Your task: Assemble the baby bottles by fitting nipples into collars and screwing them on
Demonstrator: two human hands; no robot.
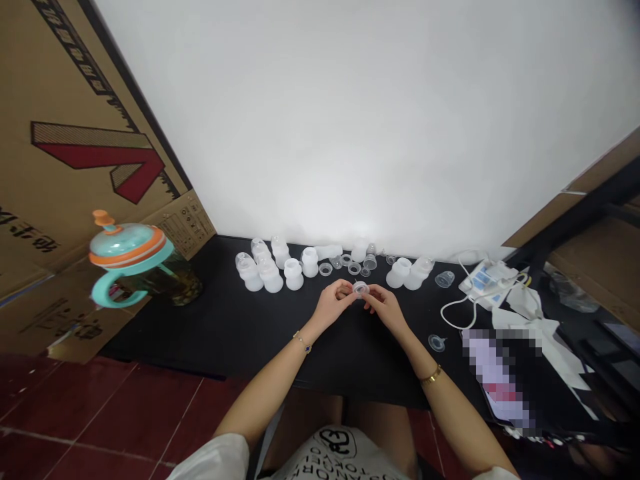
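White ring (pixel 361 287) sits pinched between left hand (pixel 332 304) and right hand (pixel 388 308); clear-topped bottles (pixel 271 277) seem finished, open bottles (pixel 294 276) unfinished.

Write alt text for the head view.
A person's left hand and right hand hold a small pale ring above a black table. White bottles and clear plastic parts are spread before a white wall, with a teal-and-orange lidded jug at the left.

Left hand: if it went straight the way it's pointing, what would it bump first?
The left hand would probably meet the small pale ring it's holding, then the right hand just past it, though depth is hard to judge.
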